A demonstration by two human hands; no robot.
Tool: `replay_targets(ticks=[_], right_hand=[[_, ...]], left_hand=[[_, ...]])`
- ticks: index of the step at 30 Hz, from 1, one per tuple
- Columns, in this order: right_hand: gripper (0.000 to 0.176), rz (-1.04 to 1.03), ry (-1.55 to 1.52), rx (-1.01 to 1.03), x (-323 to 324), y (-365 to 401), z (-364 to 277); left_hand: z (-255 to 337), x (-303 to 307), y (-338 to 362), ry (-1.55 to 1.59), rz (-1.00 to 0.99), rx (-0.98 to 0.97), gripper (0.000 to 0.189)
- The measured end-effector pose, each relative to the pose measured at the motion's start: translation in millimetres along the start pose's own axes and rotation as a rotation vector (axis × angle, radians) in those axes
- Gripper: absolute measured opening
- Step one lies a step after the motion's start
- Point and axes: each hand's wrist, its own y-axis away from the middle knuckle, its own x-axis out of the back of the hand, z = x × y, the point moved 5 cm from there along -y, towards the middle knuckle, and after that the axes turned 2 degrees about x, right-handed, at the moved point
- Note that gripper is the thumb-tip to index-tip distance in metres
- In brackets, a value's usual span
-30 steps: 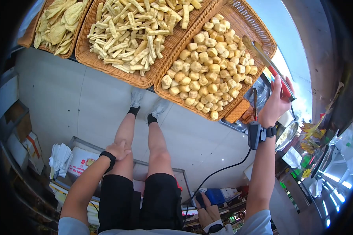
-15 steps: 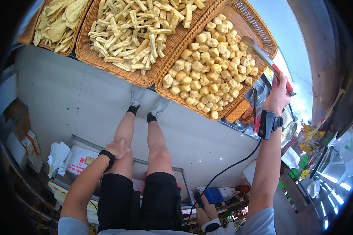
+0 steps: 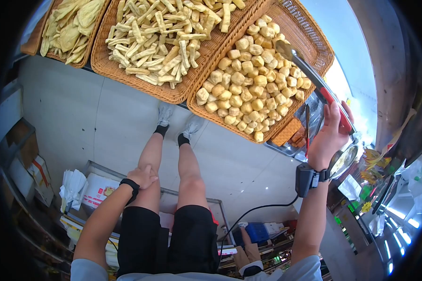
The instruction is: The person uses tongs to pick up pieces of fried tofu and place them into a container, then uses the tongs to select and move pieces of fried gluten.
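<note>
The right hand [image 3: 329, 133], at the right of the frame, has its grip closed around the red handles of metal tongs [image 3: 314, 75]. Their tips reach over golden cube-shaped pieces heaped in a wicker basket [image 3: 314, 37], upper right of center. Just left, a second basket [image 3: 101, 54] holds pale sticks [image 3: 169, 37]; flat yellowish pieces [image 3: 72, 28] fill one at upper left. Lower left of center, the left hand [image 3: 143, 176] rests on the person's leg [image 3: 151, 157], holding no tool.

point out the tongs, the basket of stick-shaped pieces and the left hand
tongs [image 3: 327, 95]: head view, red grip
basket [image 3: 178, 97]: head view, near rim
left hand [image 3: 142, 177]: head view, back
</note>
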Motion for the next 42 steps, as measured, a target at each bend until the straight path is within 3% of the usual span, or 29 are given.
replay_targets(ticks=[5,10,14,32,42], right_hand=[[0.043,-0.139,0.131,0.114,-16.9,13.2,-5.3],[0.041,-0.071,0.068,0.112,-6.8,7.2,-10.6],[0.04,0.109,0.08,0.084,15.9,-15.7,-7.5],[0.038,0.129,-0.002,-0.072,24.9,-32.6,50.4],[0.034,0.11,0.077,-0.022,42.0,-4.6,12.1]], left_hand=[[-1.8,-0.7,-2.2,-0.004,-0.007,-0.001,0.078],[-0.4,2.6,0.1,0.005,-0.018,0.0,0.077],[-1.5,2.4,-0.7,0.019,-0.008,-0.002,0.077],[-3.2,5.6,1.1,0.01,-0.034,-0.005,0.079],[-4.2,5.6,1.9,-0.004,-0.037,-0.003,0.08]])
